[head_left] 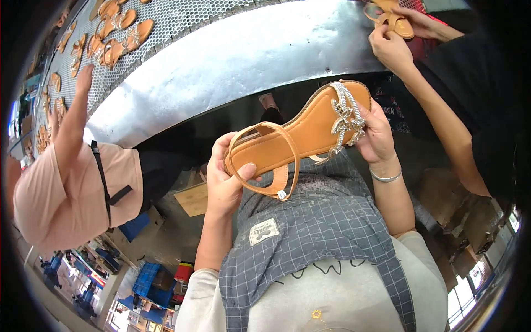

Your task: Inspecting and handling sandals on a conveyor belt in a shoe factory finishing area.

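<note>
A tan sandal (301, 135) is held up at the centre of the frame, above the person's grey checked apron (315, 232) and in front of the curved metal edge of the worktop (232, 61). Its long axis runs diagonally, heel end at lower left and toe end at upper right, with the insole facing the camera. The left hand (224, 177) is closed on the heel end, thumb pressed on the insole beneath the looped ankle strap (276, 160). The right hand (376, 135) is closed on the toe end, fingers at the sparkling star-shaped trim (345, 119) across the forefoot; a bracelet (385, 178) circles that wrist. On the perforated surface of the worktop at upper left lie rows of more sandals (119, 33), soles flat, stretching toward the frame's left rim. At left, a person in a pink sleeve (72, 188) reaches an arm (74, 116) up to the worktop edge. At upper right, another person's two hands (395, 39) hold a further sandal (395, 19) over the worktop. At lower left, on the floor, stands a blue crate (149, 282); whether anything lies in it cannot be told.
</note>
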`<state>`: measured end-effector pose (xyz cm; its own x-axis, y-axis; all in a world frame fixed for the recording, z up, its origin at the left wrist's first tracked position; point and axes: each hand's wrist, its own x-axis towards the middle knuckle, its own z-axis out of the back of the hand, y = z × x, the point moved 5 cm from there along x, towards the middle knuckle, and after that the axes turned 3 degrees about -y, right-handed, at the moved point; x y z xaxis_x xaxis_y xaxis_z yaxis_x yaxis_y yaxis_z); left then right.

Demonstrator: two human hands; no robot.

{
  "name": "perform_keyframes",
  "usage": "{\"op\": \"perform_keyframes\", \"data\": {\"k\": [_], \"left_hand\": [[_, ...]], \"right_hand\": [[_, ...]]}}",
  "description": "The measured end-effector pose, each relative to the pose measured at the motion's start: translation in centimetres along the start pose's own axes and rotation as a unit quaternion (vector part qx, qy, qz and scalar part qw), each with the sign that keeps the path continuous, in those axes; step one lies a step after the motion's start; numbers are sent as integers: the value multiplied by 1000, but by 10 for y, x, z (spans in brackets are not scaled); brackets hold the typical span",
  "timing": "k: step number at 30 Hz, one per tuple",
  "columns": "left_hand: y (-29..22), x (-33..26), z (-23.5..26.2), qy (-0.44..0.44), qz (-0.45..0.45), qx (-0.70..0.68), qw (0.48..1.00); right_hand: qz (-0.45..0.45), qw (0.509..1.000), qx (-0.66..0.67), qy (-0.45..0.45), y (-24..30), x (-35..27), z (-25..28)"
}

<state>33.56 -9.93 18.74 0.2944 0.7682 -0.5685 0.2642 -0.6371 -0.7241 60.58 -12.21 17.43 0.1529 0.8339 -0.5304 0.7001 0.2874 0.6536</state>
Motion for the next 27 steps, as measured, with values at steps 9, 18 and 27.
{"op": "perform_keyframes", "data": {"k": [9, 18, 27], "left_hand": [[9, 9, -15, 16, -41, 30, 999], [32, 23, -10, -6, -17, 12, 1000], [126, 97, 19, -124, 122, 5, 985]], "right_hand": [[-53, 995, 80, 8, -21, -3, 47], [-59, 996, 64, -34, -34, -12, 72], [-140, 957, 110, -230, -120, 23, 132]]}}
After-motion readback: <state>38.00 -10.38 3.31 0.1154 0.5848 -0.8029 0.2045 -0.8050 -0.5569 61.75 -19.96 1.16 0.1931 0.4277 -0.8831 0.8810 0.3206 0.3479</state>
